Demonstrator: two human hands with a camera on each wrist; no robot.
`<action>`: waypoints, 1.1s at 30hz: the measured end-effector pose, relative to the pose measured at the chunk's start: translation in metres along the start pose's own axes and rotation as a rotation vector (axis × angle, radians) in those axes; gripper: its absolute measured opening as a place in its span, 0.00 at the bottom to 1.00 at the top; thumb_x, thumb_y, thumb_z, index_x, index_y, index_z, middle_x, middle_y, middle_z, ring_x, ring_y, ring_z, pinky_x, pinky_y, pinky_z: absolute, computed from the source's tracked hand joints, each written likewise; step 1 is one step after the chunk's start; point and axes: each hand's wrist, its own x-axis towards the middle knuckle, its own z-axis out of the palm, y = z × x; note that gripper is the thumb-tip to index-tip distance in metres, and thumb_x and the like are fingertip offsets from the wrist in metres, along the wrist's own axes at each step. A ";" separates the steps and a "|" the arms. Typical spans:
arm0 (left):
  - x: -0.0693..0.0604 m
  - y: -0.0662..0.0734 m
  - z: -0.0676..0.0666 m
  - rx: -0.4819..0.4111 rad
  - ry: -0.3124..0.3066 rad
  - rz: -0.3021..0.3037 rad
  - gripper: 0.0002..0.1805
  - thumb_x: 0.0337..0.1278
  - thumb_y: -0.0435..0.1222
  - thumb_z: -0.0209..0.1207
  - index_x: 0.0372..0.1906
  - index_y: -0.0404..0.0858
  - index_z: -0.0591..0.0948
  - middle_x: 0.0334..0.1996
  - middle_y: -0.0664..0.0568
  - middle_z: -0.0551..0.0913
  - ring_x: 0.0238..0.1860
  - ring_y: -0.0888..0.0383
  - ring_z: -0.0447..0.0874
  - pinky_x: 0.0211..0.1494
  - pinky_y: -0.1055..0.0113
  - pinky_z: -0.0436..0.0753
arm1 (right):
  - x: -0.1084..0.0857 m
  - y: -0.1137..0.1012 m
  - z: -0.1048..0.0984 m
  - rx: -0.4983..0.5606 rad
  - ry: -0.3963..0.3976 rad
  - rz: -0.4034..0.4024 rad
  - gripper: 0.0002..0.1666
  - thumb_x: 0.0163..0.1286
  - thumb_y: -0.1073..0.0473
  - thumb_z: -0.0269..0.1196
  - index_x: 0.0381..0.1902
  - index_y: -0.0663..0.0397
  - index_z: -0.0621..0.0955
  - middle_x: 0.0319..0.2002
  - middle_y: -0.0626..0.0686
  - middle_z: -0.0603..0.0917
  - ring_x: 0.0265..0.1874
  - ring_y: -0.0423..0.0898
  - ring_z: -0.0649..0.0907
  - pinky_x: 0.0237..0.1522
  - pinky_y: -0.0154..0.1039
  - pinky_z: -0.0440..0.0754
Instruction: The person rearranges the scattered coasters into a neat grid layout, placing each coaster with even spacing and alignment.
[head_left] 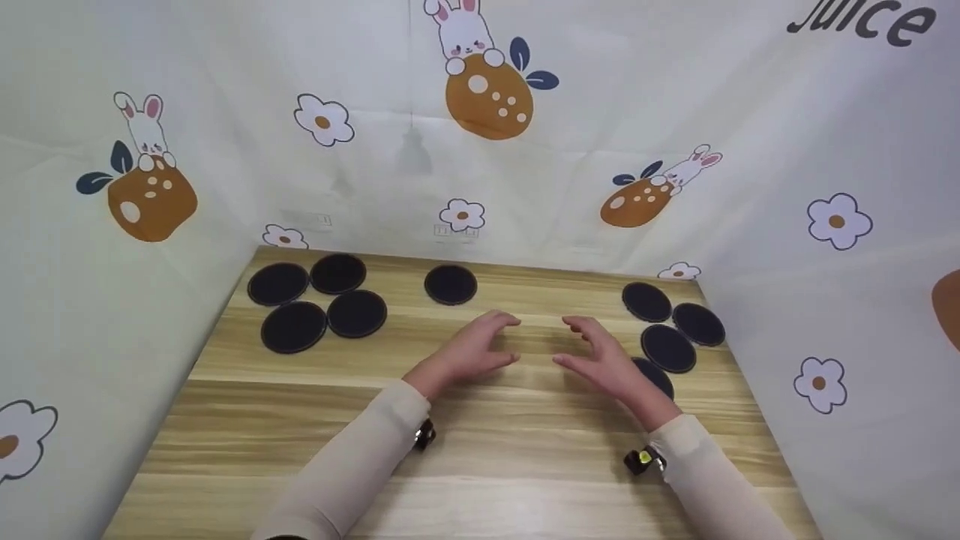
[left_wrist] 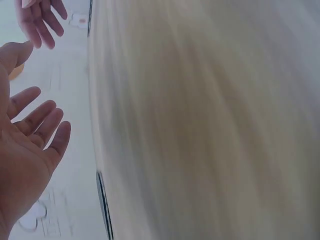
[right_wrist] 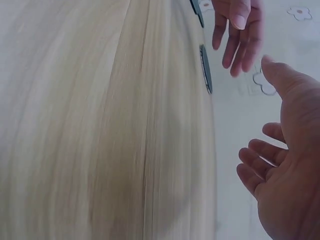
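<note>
Both hands hover over the wooden table (head_left: 480, 450), apart and facing each other, with nothing held. The left hand (head_left: 472, 349) has its fingers loosely bent, a little below a single black disc (head_left: 451, 284). The right hand (head_left: 604, 362) is beside the right group of discs and partly covers the lowest one (head_left: 654, 379). In the left wrist view the left hand (left_wrist: 30, 145) shows its palm with fingers spread and relaxed. In the right wrist view the right hand (right_wrist: 290, 150) has its thumb extended and its fingers gently bent.
Several black discs (head_left: 293, 327) lie grouped at the table's back left. Several more (head_left: 668, 348) lie along the right edge. A pale patterned cloth (head_left: 375, 187) hangs behind the table and on both sides.
</note>
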 end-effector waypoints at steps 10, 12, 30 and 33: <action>0.034 0.027 0.044 0.020 -0.052 0.042 0.32 0.73 0.41 0.70 0.76 0.35 0.77 0.71 0.45 0.80 0.73 0.51 0.78 0.80 0.58 0.73 | -0.028 0.025 -0.039 -0.106 0.039 0.078 0.44 0.72 0.45 0.78 0.77 0.62 0.77 0.71 0.66 0.80 0.72 0.66 0.78 0.69 0.69 0.78; 0.039 0.032 0.052 0.016 -0.060 0.039 0.32 0.74 0.42 0.70 0.76 0.36 0.78 0.71 0.46 0.80 0.73 0.52 0.78 0.79 0.60 0.74 | -0.033 0.030 -0.045 -0.117 0.049 0.082 0.43 0.73 0.46 0.78 0.75 0.63 0.78 0.71 0.66 0.81 0.72 0.66 0.78 0.67 0.69 0.79; 0.080 0.070 0.111 0.004 -0.137 0.083 0.33 0.73 0.43 0.72 0.77 0.39 0.78 0.71 0.51 0.80 0.67 0.58 0.81 0.73 0.70 0.76 | -0.089 0.056 -0.086 -0.134 0.116 0.161 0.38 0.74 0.52 0.78 0.71 0.70 0.78 0.67 0.70 0.82 0.69 0.68 0.81 0.71 0.69 0.76; 0.086 0.074 0.115 0.020 -0.141 0.087 0.33 0.72 0.43 0.72 0.77 0.39 0.78 0.70 0.50 0.80 0.66 0.59 0.81 0.72 0.70 0.76 | -0.094 0.057 -0.093 -0.161 0.118 0.179 0.40 0.73 0.52 0.78 0.71 0.72 0.77 0.66 0.72 0.82 0.67 0.71 0.81 0.70 0.70 0.75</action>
